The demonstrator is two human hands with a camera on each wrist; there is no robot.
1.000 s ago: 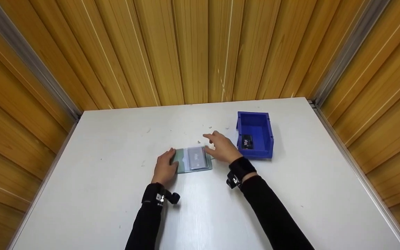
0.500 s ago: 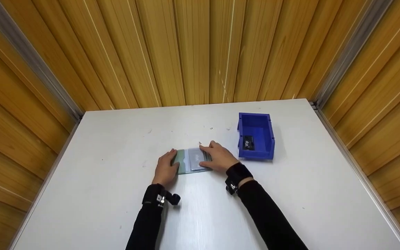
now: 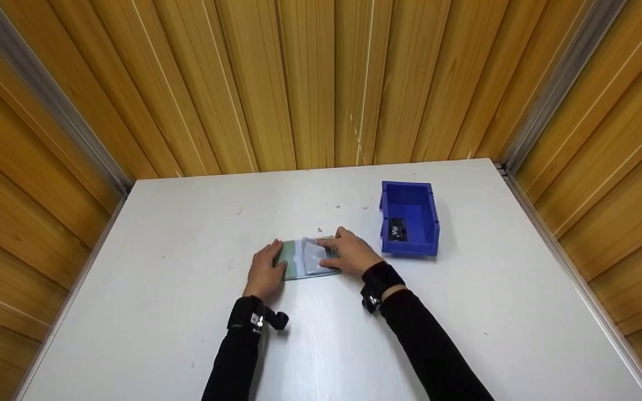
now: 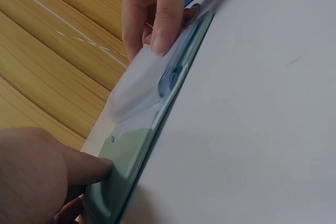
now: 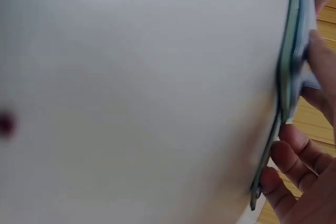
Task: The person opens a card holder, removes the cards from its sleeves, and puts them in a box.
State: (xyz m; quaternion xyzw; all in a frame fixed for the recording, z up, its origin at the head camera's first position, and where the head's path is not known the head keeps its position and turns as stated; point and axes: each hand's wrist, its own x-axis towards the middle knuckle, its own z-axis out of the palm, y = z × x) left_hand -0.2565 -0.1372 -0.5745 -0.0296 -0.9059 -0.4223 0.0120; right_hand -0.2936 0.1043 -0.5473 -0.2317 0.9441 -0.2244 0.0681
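An opened green card holder (image 3: 288, 260) lies on the white table, with clear plastic sleeves (image 3: 312, 257) on its right half. My left hand (image 3: 265, 271) holds the holder's left edge; in the left wrist view its thumb (image 4: 97, 169) lies on the green cover. With thumb and fingertips my right hand (image 3: 354, 253) pinches a clear sleeve, which bends up from those beneath, as the left wrist view shows. What lies inside the sleeves is blurred. In the right wrist view, several right-hand fingers (image 5: 283, 158) sit by the holder's edge.
A blue plastic bin (image 3: 424, 223) stands right of my right hand. Inside it, at the near left, is a black card (image 3: 397, 229) marked "Vip". Yellow wood-patterned walls (image 3: 310, 83) close off the table's back and sides.
My right hand has moved left and down from above the holder's right edge to grip a sleeve. That sleeve now bulges upward. The left hand stays in place.
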